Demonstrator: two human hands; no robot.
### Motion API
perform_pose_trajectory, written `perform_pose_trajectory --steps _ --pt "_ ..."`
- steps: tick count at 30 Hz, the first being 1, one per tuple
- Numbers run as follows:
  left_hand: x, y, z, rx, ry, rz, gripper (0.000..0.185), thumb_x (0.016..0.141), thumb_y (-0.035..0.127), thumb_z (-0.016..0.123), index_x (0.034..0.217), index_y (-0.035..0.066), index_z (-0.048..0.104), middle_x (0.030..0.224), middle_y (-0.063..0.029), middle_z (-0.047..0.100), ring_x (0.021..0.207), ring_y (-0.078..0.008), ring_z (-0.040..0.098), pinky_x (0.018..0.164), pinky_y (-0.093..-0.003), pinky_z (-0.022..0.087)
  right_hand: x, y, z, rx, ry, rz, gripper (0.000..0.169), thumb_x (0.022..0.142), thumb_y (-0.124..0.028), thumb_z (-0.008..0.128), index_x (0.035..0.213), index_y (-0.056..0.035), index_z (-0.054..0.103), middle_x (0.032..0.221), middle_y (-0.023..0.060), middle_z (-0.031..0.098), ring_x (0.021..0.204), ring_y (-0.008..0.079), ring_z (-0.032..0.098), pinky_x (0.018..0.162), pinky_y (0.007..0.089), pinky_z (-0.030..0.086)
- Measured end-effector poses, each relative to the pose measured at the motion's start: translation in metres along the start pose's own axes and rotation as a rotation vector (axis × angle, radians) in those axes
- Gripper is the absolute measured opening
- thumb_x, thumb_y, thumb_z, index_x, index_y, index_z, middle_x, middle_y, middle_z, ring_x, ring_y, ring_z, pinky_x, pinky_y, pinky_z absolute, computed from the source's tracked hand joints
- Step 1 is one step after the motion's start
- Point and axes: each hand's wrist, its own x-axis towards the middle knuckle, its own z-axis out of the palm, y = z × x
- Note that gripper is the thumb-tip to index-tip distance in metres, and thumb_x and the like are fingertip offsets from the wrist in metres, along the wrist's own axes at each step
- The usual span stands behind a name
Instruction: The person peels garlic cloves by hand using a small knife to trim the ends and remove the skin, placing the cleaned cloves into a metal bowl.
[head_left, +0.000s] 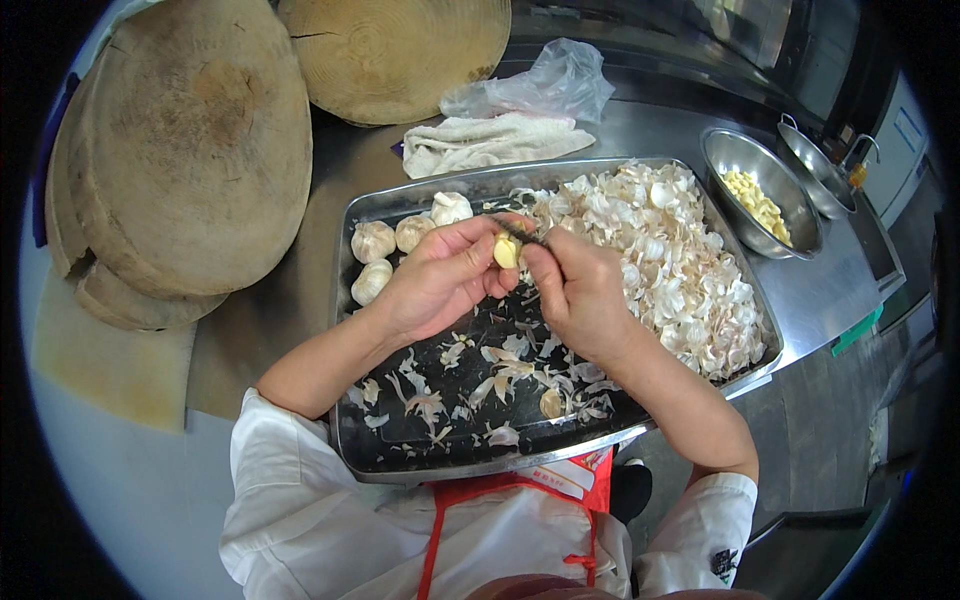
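Between the thumb and fingers of my left hand (446, 270) is a pale yellow garlic clove (506, 253). My right hand (585, 289) grips a small dark knife (523, 232), its blade lying against the top of the clove. Both hands are above a metal tray (405, 474). Several whole garlic bulbs (373, 241) sit at the tray's far left. A large heap of garlic skins (660, 255) fills its right side. Loose peel scraps (427, 405) and one unpeeled clove (551, 403) lie on the dark tray bottom nearer me.
Thick round wooden chopping blocks (202, 150) stand at the left, with another block (397, 52) behind. A folded towel (495, 142) and a clear plastic bag (555, 79) lie beyond the tray. At the right, a steel bowl (720, 154) holds peeled cloves, near the counter's edge.
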Motion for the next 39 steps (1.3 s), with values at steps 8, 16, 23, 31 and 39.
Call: perform_pose_trajectory --steps 8,16,23,31,39 --pt "0.002 0.003 0.006 0.052 0.000 0.035 0.032 0.094 0.017 0.050 0.123 0.002 0.047 0.104 -0.0051 0.056 0.085 -0.0108 0.055 0.074 -0.0234 0.046 0.000 -0.001 0.003 0.326 -0.035 0.137 0.019 0.086 -0.015 0.061 0.074 -0.0004 0.058 0.056 0.0134 0.054 0.047 0.0224 0.053 0.045 0.0330 0.040" --pt "0.000 -0.006 0.010 0.119 0.142 0.046 0.029 0.096 0.013 0.046 0.123 0.003 0.046 0.097 -0.0033 0.055 0.081 -0.0092 0.052 0.072 -0.0228 0.045 0.000 0.002 -0.001 0.284 -0.052 0.174 0.020 0.083 -0.017 0.066 0.077 0.0005 0.059 0.054 0.0068 0.052 0.048 0.0107 0.046 0.045 0.0268 0.037" --pt "0.002 -0.008 0.015 0.556 0.200 0.139 0.031 0.096 0.013 0.045 0.125 0.000 0.047 0.096 -0.0034 0.056 0.076 -0.0074 0.052 0.068 -0.0214 0.047 -0.002 0.003 0.006 0.538 -0.075 0.359 0.021 0.082 -0.017 0.069 0.085 0.0011 0.059 0.065 -0.0011 0.057 0.058 0.0037 0.047 0.051 0.0204 0.039" --pt "-0.001 -0.011 0.008 0.473 0.180 0.124 0.035 0.093 0.014 0.052 0.124 -0.001 0.046 0.098 -0.0038 0.059 0.077 -0.0083 0.054 0.069 -0.0227 0.047 -0.002 -0.007 0.005 0.621 -0.101 0.428 0.013 0.084 -0.010 0.059 0.083 0.0025 0.056 0.069 0.0028 0.061 0.062 0.0050 0.052 0.054 0.0211 0.042" --pt "-0.001 -0.006 0.013 0.258 0.144 0.039 0.033 0.095 0.013 0.047 0.124 -0.002 0.043 0.098 -0.0079 0.058 0.079 -0.0132 0.057 0.070 -0.0251 0.048 0.000 -0.013 -0.003 0.540 -0.097 0.400 0.010 0.083 -0.006 0.053 0.084 0.0038 0.055 0.071 0.0041 0.060 0.064 0.0060 0.054 0.056 0.0216 0.043"
